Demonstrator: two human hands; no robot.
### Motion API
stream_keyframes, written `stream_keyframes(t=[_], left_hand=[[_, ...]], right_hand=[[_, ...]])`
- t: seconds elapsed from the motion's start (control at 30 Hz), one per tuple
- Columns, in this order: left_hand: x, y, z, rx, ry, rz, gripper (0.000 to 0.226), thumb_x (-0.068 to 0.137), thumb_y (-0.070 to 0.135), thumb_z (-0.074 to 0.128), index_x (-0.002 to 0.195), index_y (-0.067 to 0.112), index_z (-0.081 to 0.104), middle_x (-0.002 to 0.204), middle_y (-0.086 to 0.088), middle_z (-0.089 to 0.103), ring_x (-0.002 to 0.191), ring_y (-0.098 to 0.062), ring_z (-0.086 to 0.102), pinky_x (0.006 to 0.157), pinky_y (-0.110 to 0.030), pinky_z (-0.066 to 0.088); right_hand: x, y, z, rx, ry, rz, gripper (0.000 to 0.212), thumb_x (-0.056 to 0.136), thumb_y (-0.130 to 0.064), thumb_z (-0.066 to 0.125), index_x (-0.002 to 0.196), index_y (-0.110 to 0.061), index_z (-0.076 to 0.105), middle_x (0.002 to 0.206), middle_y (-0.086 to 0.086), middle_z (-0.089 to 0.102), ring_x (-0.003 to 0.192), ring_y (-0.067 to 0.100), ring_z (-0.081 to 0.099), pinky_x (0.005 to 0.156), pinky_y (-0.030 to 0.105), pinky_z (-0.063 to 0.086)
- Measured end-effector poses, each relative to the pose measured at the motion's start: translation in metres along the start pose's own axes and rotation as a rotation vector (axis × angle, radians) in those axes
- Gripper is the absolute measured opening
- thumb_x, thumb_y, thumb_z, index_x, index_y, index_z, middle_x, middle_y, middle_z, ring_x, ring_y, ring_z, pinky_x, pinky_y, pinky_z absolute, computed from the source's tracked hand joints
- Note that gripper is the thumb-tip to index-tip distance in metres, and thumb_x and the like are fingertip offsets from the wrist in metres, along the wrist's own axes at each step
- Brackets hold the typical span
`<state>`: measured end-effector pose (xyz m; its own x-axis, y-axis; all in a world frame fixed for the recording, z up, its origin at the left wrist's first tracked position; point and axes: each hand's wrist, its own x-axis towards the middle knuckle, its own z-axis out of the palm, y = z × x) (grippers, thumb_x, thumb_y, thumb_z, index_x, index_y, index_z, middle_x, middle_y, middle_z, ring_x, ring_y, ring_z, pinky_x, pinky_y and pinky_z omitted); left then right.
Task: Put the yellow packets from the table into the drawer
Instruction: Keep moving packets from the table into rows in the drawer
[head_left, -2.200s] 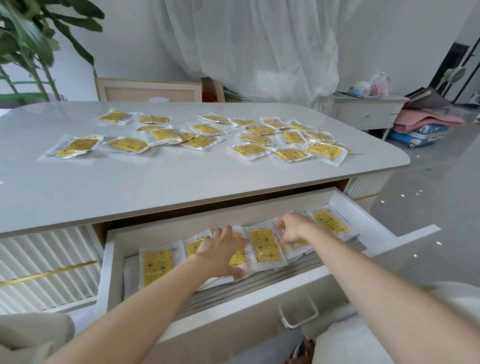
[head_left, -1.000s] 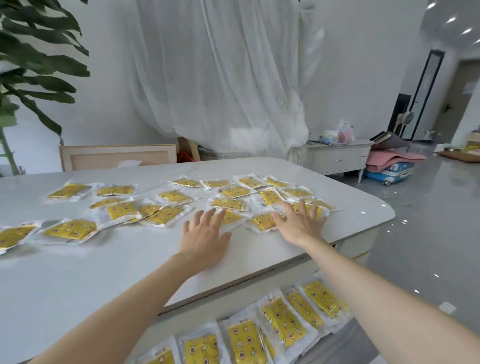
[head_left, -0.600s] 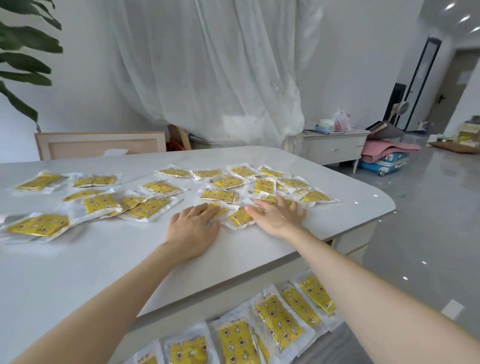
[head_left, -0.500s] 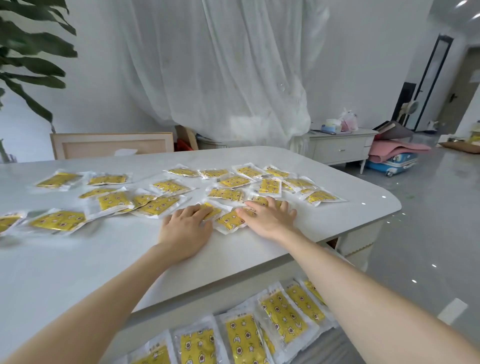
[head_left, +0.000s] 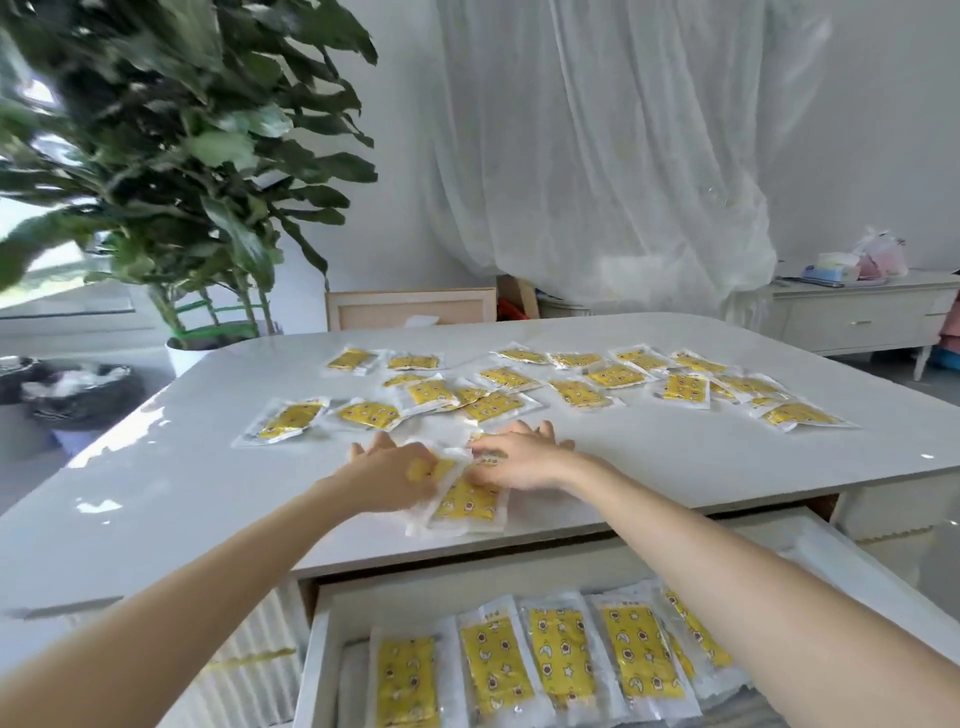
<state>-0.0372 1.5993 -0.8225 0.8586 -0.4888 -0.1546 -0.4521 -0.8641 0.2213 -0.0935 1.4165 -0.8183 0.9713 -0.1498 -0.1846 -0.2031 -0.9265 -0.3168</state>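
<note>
Several yellow packets (head_left: 579, 393) in clear wrappers lie scattered over the far half of the white table (head_left: 197, 493). Near the front edge, a small overlapping bunch of packets (head_left: 467, 504) lies between my hands. My left hand (head_left: 384, 473) presses against the bunch from the left with its fingers stretched out, and a packet edge overlaps its thumb side. From the right, my right hand (head_left: 519, 457) lies flat on the bunch, fingers spread. Below the table edge, the open white drawer (head_left: 314, 649) holds a row of yellow packets (head_left: 558, 660) side by side.
A large leafy plant (head_left: 182, 156) in a white pot (head_left: 189, 356) stands beyond the table's left corner. A wooden board (head_left: 410, 309) and white curtain are behind the table. At the right is a low white cabinet (head_left: 857, 319). Dark bags (head_left: 72, 384) sit on the floor, left.
Both hands left the drawer, reached onto the table and slid packets toward each other and the front edge. The packets are now bunched between them. The view turned left.
</note>
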Motion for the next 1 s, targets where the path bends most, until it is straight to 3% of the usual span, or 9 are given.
stream_keyframes(t=[0.13, 0.27, 0.33, 0.43, 0.57, 0.67, 0.73, 0.87, 1.0], left_hand=[[-0.02, -0.025, -0.014, -0.164, -0.028, -0.106, 0.066, 0.084, 0.039, 0.063, 0.142, 0.04, 0.031, 0.143, -0.015, 0.036, 0.139, -0.029, 0.021, 0.112, -0.04, 0.026], [-0.03, -0.036, -0.022, -0.374, -0.033, -0.117, 0.079, 0.078, 0.019, 0.074, 0.144, 0.026, 0.031, 0.144, -0.007, 0.04, 0.124, -0.024, 0.046, 0.096, -0.03, 0.043], [-0.034, -0.04, -0.025, -0.456, -0.017, -0.133, 0.082, 0.078, 0.011, 0.075, 0.146, 0.022, 0.031, 0.145, -0.009, 0.038, 0.125, -0.025, 0.046, 0.09, -0.027, 0.041], [-0.038, -0.045, -0.028, -0.556, 0.0, -0.154, 0.086, 0.075, 0.004, 0.076, 0.146, 0.021, 0.03, 0.143, -0.012, 0.04, 0.128, -0.027, 0.044, 0.088, -0.028, 0.038], [-0.041, -0.053, -0.032, -0.631, -0.003, -0.165, 0.092, 0.074, 0.003, 0.077, 0.148, 0.024, 0.025, 0.145, -0.011, 0.037, 0.126, -0.029, 0.043, 0.097, -0.036, 0.041], [-0.042, -0.056, -0.038, -0.77, 0.007, -0.188, 0.09, 0.076, 0.0, 0.074, 0.147, 0.027, 0.025, 0.139, -0.011, 0.042, 0.115, -0.031, 0.054, 0.081, -0.035, 0.052], [-0.043, -0.058, -0.043, -0.828, -0.006, -0.2, 0.077, 0.08, -0.001, 0.07, 0.144, 0.021, 0.033, 0.129, -0.011, 0.05, 0.099, -0.027, 0.059, 0.066, -0.028, 0.053], [-0.04, -0.06, -0.049, -0.915, -0.043, -0.191, 0.045, 0.087, 0.005, 0.063, 0.131, 0.005, 0.05, 0.105, -0.01, 0.064, 0.075, -0.018, 0.062, 0.06, -0.023, 0.054], [-0.046, -0.055, -0.054, -1.16, -0.07, -0.144, 0.038, 0.089, 0.006, 0.062, 0.125, 0.005, 0.052, 0.091, -0.004, 0.068, 0.061, -0.013, 0.07, 0.048, -0.021, 0.055]], right_hand=[[-0.01, -0.035, -0.008, -0.086, -0.022, -0.01, 0.052, 0.084, -0.062, 0.055, 0.116, -0.021, 0.054, 0.142, 0.009, 0.033, 0.139, 0.029, 0.015, 0.114, 0.044, 0.018], [-0.011, -0.054, -0.003, -0.179, -0.083, 0.122, 0.107, 0.062, -0.074, 0.068, 0.141, -0.013, 0.031, 0.139, 0.01, 0.025, 0.123, 0.029, 0.034, 0.096, 0.037, 0.04], [-0.011, -0.06, -0.003, -0.083, -0.042, 0.15, 0.116, 0.059, -0.068, 0.076, 0.145, -0.01, 0.023, 0.137, 0.012, 0.028, 0.111, 0.027, 0.049, 0.082, 0.035, 0.047], [-0.008, -0.059, -0.001, 0.083, -0.028, 0.164, 0.116, 0.062, -0.053, 0.082, 0.149, -0.013, 0.017, 0.138, 0.012, 0.032, 0.119, 0.023, 0.049, 0.089, 0.034, 0.05], [-0.009, -0.05, 0.0, 0.4, 0.046, 0.178, 0.115, 0.056, -0.028, 0.092, 0.146, -0.018, 0.021, 0.137, 0.007, 0.041, 0.12, 0.024, 0.049, 0.082, 0.032, 0.049], [-0.008, -0.044, -0.004, 0.566, 0.09, 0.209, 0.116, 0.053, -0.019, 0.093, 0.145, -0.014, 0.021, 0.132, 0.01, 0.048, 0.116, 0.026, 0.054, 0.083, 0.036, 0.053], [-0.006, -0.036, -0.012, 0.726, 0.107, 0.196, 0.101, 0.051, -0.014, 0.092, 0.135, -0.008, 0.037, 0.122, 0.012, 0.06, 0.103, 0.024, 0.064, 0.079, 0.037, 0.058], [-0.018, -0.023, -0.039, 1.156, 0.159, 0.119, 0.03, 0.077, 0.004, 0.074, 0.104, -0.004, 0.063, 0.08, 0.007, 0.073, 0.062, 0.013, 0.071, 0.058, 0.028, 0.06], [-0.038, -0.013, -0.05, 1.232, 0.012, 0.057, 0.014, 0.084, -0.004, 0.068, 0.097, -0.007, 0.068, 0.086, 0.008, 0.075, 0.071, 0.017, 0.073, 0.057, 0.031, 0.06]])
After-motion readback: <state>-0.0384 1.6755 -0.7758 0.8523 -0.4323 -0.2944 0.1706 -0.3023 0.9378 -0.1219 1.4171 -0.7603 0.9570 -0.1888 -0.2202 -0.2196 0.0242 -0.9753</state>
